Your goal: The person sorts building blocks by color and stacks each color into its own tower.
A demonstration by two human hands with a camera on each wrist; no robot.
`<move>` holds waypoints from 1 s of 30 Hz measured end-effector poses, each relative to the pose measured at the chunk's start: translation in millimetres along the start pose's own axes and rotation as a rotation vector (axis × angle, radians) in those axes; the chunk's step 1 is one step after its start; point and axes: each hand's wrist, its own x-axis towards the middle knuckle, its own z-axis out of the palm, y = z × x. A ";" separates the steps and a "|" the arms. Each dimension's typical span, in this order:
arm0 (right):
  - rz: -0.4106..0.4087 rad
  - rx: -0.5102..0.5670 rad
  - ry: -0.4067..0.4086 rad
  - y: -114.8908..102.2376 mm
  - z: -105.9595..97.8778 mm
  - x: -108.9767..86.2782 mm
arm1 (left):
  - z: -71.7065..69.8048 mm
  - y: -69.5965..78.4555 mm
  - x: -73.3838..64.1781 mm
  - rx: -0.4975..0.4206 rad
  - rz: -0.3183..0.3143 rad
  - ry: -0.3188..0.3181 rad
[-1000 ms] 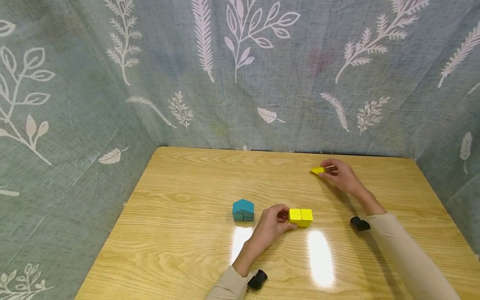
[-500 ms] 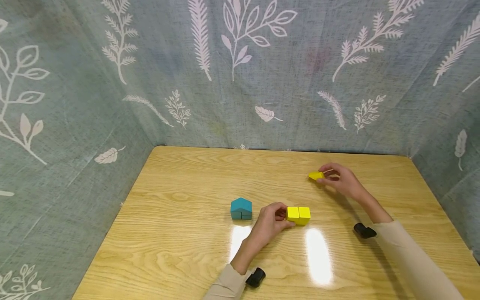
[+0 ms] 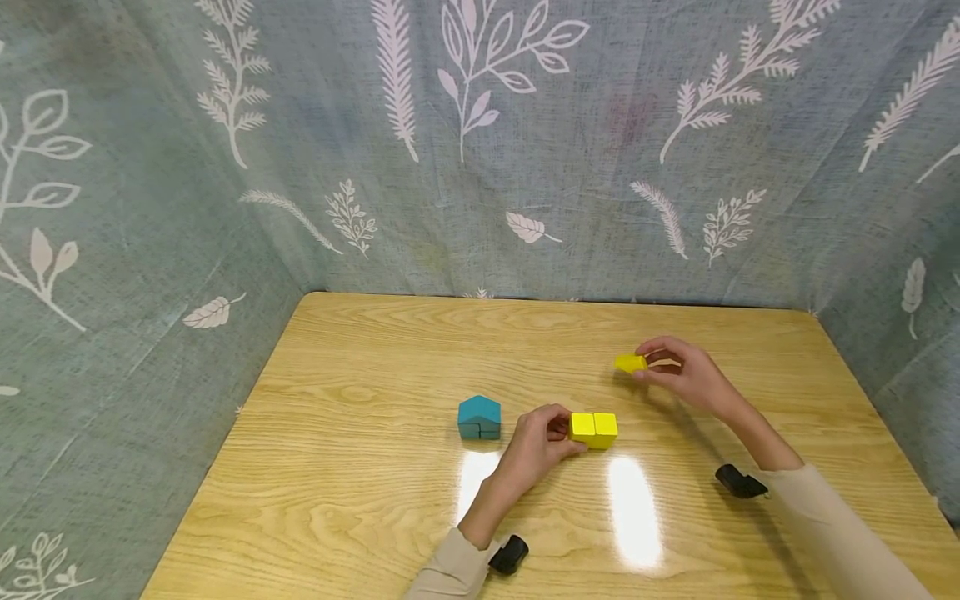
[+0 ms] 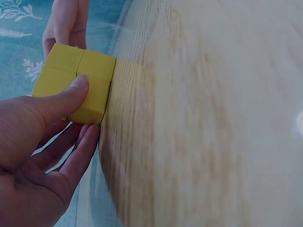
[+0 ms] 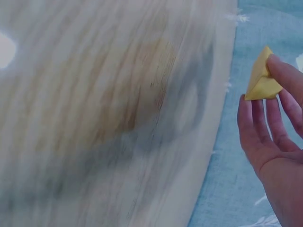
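Note:
My left hand (image 3: 534,446) grips a stack of yellow blocks (image 3: 592,431) on the table, thumb on the near face and fingers behind. In the left wrist view the yellow stack (image 4: 75,82) shows seams between several blocks, with the left thumb (image 4: 61,101) pressed across them. Up and to the right, my right hand (image 3: 690,375) pinches a yellow triangular block (image 3: 630,363) above the table. The right wrist view shows that triangular block (image 5: 263,78) between thumb and fingertips, apart from the stack.
Left of the left hand stands a small teal block house (image 3: 479,418) with a peaked top. The wooden table (image 3: 360,500) meets patterned grey-green cloth (image 3: 450,208) at its back and sides. Black wrist cameras (image 3: 510,555) sit by the sleeves.
My right hand has moved nearer, toward the stack, and turned the triangular block it pinches. The left hand keeps its grip on the stack. The head view has shifted slightly.

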 end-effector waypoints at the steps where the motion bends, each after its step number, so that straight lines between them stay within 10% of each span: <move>1: -0.006 0.010 -0.002 -1.1 0.3 -1.8 | -0.1 0.0 0.0 0.001 0.003 0.002; 30: -0.168 0.035 -0.005 -38.7 31.0 -38.0 | 0.9 2.3 1.8 -0.004 -0.004 -0.003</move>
